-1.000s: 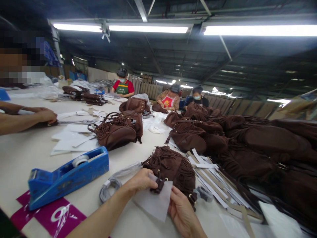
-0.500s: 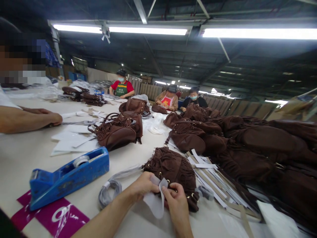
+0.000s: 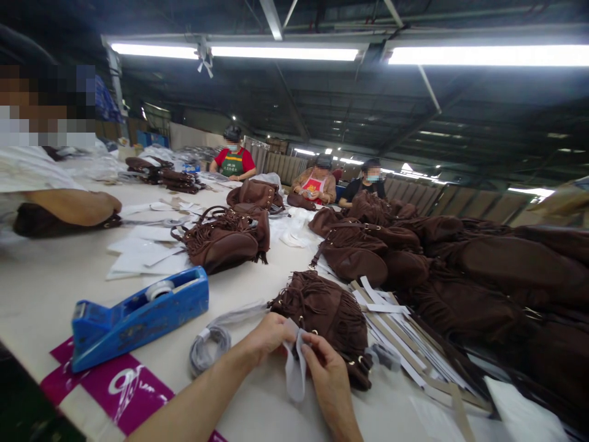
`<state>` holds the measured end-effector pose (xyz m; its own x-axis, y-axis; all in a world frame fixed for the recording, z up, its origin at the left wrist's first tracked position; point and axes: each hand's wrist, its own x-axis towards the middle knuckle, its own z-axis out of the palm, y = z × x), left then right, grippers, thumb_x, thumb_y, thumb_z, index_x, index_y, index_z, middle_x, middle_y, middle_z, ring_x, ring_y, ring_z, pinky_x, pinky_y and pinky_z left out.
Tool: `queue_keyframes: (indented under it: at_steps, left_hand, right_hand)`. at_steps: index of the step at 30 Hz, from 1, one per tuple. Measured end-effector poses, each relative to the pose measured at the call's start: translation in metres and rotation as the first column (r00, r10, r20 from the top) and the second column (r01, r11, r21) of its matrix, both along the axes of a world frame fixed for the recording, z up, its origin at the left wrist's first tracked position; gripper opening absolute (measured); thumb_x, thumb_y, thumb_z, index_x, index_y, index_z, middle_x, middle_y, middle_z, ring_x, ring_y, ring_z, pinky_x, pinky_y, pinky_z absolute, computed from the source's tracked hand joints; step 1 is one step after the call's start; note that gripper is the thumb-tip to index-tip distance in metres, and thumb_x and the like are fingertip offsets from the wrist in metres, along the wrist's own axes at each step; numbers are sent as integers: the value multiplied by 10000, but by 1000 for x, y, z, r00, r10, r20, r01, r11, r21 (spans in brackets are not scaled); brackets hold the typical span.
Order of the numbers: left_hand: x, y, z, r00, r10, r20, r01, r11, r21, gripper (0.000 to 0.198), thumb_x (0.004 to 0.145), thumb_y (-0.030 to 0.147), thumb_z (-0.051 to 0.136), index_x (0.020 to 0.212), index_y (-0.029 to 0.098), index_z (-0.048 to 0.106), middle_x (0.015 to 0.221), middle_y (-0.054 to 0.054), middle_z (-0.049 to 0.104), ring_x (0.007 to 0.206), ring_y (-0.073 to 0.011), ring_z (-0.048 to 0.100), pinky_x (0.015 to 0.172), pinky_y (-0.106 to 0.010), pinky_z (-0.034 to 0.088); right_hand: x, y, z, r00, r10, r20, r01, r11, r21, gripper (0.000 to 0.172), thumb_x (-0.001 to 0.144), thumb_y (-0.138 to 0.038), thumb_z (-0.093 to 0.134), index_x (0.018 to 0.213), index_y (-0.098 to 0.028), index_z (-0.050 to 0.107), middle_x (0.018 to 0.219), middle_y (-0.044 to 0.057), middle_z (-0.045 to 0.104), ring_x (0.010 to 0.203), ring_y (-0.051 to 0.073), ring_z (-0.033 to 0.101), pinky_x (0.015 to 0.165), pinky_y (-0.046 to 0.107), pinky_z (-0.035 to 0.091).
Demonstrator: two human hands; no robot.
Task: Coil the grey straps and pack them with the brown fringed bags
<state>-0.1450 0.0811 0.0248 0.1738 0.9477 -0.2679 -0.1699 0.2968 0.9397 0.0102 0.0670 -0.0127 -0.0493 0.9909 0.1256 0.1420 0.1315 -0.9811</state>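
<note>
A brown fringed suede bag (image 3: 324,313) lies on the pale table (image 3: 46,288) right in front of me. My left hand (image 3: 267,337) and my right hand (image 3: 324,368) meet at its near edge. Both pinch a folded sheet of thin white paper (image 3: 294,368), which is wrapped around a small part of the bag. That wrapped part is hidden by the paper and my fingers.
A blue tape dispenser (image 3: 138,316) sits at the left on a magenta sheet (image 3: 115,393). A coiled grey cord (image 3: 207,347) lies beside my left forearm. Piles of brown bags (image 3: 460,270) fill the right. Paper strips (image 3: 396,325) lie nearby. A co-worker's arm (image 3: 69,205) rests at left; three people sit far back.
The white paper, spread open a second ago with a dark strap piece on it, is now folded narrow around that piece. My right hand has moved up to meet the left.
</note>
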Motion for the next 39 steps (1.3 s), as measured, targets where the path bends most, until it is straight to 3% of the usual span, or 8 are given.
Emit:
queue_keyframes:
  at_steps: [6, 10, 17, 22, 27, 32, 35, 39]
  left_hand:
    - [-18, 3, -4, 898, -114, 425, 194, 969, -150, 273, 564, 142, 610, 795, 9, 668, 808, -123, 670, 738, -155, 647, 730, -216, 526]
    - [-7, 3, -16, 935, -53, 352, 92, 991, -95, 231, 559, 115, 762, 748, 52, 645, 743, -68, 650, 636, -116, 621, 650, -195, 506]
    - [4, -2, -14, 996, -91, -6, 91, 994, -55, 420, 499, 453, 816, 607, 112, 596, 480, 24, 522, 389, -54, 415, 404, -193, 276]
    - [6, -4, -4, 966, -94, -241, 87, 995, -40, 298, 597, 392, 698, 551, 178, 496, 371, 76, 373, 333, -58, 255, 391, -229, 133]
    - [7, -5, -1, 955, -8, -297, 25, 998, 56, 162, 589, 248, 662, 569, 145, 538, 449, 75, 390, 441, -62, 279, 452, -233, 156]
    - [9, -7, -3, 942, 35, -332, 4, 993, 116, 161, 630, 270, 631, 603, 144, 535, 511, 60, 430, 505, -86, 354, 472, -222, 212]
    - [16, -15, -3, 980, 4, -198, 14, 996, 90, 229, 652, 337, 665, 681, 143, 547, 570, 34, 505, 542, -111, 455, 485, -209, 299]
    - [29, -27, -1, 974, -61, 220, 85, 991, -105, 383, 655, 422, 732, 850, 174, 514, 708, -22, 619, 622, -188, 604, 564, -303, 491]
  right_hand:
    - [0, 3, 2, 992, 3, -124, -7, 999, -33, 481, 651, -520, 730, 957, -149, 737, 885, 93, 743, 813, 257, 657, 750, 344, 519]
    - [0, 3, 1, 989, 40, -140, -48, 997, -56, 490, 645, -500, 742, 980, -143, 724, 853, 93, 738, 753, 248, 654, 662, 329, 522]
    - [-1, -2, 4, 998, 62, 7, -63, 993, 99, 328, 731, -379, 689, 977, -165, 715, 871, 59, 733, 784, 214, 650, 713, 279, 512]
    - [-1, -5, 1, 1000, -12, 6, 11, 989, 146, 568, 704, -420, 717, 1190, -139, 634, 840, 68, 727, 669, 184, 628, 605, 258, 516]
    - [4, -7, 9, 999, 27, -32, -24, 996, 82, 737, 734, -421, 686, 1384, -141, 478, 805, 36, 712, 679, 179, 614, 637, 273, 514]
    - [1, -4, 13, 996, -59, -69, 60, 998, 4, 711, 732, -461, 680, 1327, -98, 540, 630, -18, 614, 591, 157, 546, 567, 258, 460]
    - [-5, -4, 13, 988, -82, -127, 82, 997, -12, 775, 711, -461, 688, 1351, -69, 496, 575, -53, 542, 536, 129, 485, 516, 238, 412]
    - [-9, -4, 19, 971, -176, -163, 180, 984, 8, 760, 728, -405, 661, 1380, -78, 448, 559, -72, 519, 513, 119, 476, 507, 233, 404]
